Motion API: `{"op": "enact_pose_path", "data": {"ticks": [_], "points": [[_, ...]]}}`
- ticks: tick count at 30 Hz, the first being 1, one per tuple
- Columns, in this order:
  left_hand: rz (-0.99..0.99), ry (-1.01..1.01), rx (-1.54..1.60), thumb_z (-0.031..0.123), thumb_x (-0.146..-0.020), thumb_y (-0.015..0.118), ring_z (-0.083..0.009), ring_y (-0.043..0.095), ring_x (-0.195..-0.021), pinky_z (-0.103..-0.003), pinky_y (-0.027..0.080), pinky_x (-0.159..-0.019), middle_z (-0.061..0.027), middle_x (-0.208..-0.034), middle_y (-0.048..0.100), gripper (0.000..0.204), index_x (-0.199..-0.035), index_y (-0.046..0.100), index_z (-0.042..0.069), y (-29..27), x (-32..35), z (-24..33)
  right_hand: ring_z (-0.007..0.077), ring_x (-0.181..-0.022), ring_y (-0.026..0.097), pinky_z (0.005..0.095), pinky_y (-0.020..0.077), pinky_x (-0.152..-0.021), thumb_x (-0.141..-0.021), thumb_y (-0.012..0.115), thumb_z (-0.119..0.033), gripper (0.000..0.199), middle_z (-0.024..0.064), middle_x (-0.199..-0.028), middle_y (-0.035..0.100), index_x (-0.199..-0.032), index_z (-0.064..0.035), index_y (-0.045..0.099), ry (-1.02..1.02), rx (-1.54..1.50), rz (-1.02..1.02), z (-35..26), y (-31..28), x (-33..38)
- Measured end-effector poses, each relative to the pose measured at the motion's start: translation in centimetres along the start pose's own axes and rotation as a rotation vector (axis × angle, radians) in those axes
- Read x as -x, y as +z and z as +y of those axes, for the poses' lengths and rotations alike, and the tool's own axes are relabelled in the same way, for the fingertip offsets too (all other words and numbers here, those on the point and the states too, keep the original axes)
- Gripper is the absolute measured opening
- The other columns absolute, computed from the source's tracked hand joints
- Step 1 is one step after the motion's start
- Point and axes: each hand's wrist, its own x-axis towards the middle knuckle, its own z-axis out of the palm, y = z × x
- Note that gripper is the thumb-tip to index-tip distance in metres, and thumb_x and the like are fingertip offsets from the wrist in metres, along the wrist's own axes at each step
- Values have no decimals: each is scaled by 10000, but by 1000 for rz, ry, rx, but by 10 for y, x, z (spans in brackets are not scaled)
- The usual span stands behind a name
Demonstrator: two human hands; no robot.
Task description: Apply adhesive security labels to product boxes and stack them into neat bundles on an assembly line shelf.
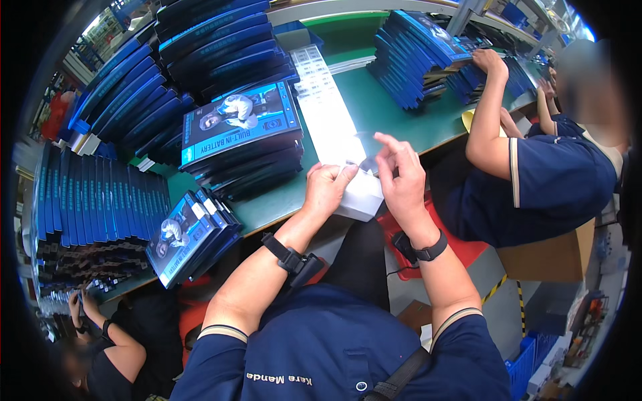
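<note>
A long white sheet of labels (324, 110) lies on the green table, with printed rows at its far end and a plain part nearer me. Its near end bends down over the table edge as a white flap (361, 195). My left hand (326, 189) pinches the sheet at this fold, thumb on top. Close by on the right, my right hand (403, 175) has its fingers curled, the index finger stretched toward the sheet. At its fingertips shows a small greyish, see-through piece (368, 164), too blurred to name. Left of the sheet stands a stack of blue-black printed boxes (242, 123).
More box stacks stand at the far left (200, 40), along the left edge (100, 197) and at the back right (418, 57). Several boxes lean at the table's near edge (190, 237). One co-worker (548, 174) sits at right, another (117, 341) at lower left. A red stool (461, 237) stands beside me.
</note>
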Motion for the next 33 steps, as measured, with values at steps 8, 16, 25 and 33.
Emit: {"op": "enact_pose_path", "data": {"ticks": [8, 16, 25, 33], "points": [[-4, 154, -286, 303, -938, 677, -171, 646, -888, -488, 289, -1099, -1, -745, 671, 292, -740, 680, 88, -2, 10, -7, 366, -1042, 644, 420, 541, -876, -739, 653, 110, 811, 208, -1443, 438, -1462, -202, 459, 55, -321, -62, -39, -4, -34], [-502, -13, -475, 546, -779, 772, -386, 419, -1377, -625, 136, -1157, -236, -1423, 498, 1105, -1580, 161, 92, -47, 46, 73, 86, -868, 602, 238, 539, -796, -803, 624, 135, 725, 147, -1466, 400, -1471, -52, 412, 126, -804, 232, -50, -41, -88], [-30, 468, -655, 79, -754, 802, -284, 682, -892, -350, 537, -805, -119, -950, 702, 276, -1010, 711, 30, -139, 43, 197, 82, -862, 630, 244, 574, -759, -794, 682, 113, 731, 138, -1415, 424, -1454, -83, 437, 125, -1019, 139, -80, -12, -141], [17, 328, -811, 207, -756, 836, -324, 514, -1272, -408, 433, -1049, -141, -1353, 543, 463, -1168, 660, 90, -179, -11, 180, 105, -827, 658, 261, 561, -756, -796, 683, 92, 709, 172, -1412, 447, -1443, -77, 448, 163, -951, 108, -84, -6, -150]]}}
